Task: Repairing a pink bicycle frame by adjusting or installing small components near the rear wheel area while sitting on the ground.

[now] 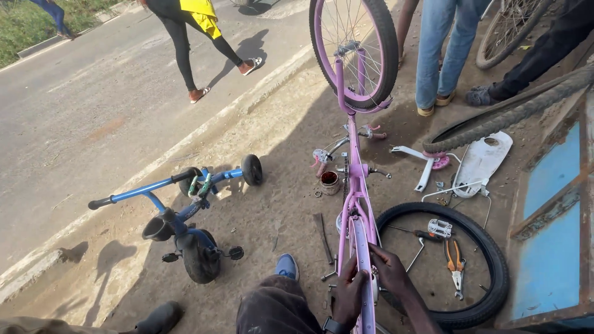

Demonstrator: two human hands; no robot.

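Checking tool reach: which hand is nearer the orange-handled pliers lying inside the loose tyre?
Right. The right hand grips the bare rim on the side facing the pliers; the left hand grips the rim's far side, farther from them.

One view only, from a camera worn on the person's head. It looks steeply down and forward over the person's own knee (275,306) and blue shoe (286,266) at the bottom edge, so the two hands on the rear rim of the upturned pink bicycle (354,185) sit close beneath the lens. The bicycle's frame runs straight away from the camera toward its front wheel (354,46) at the top. Farther off the view takes in the dirt ground, the paved road (93,93) at upper left and passers-by cut off above the legs.
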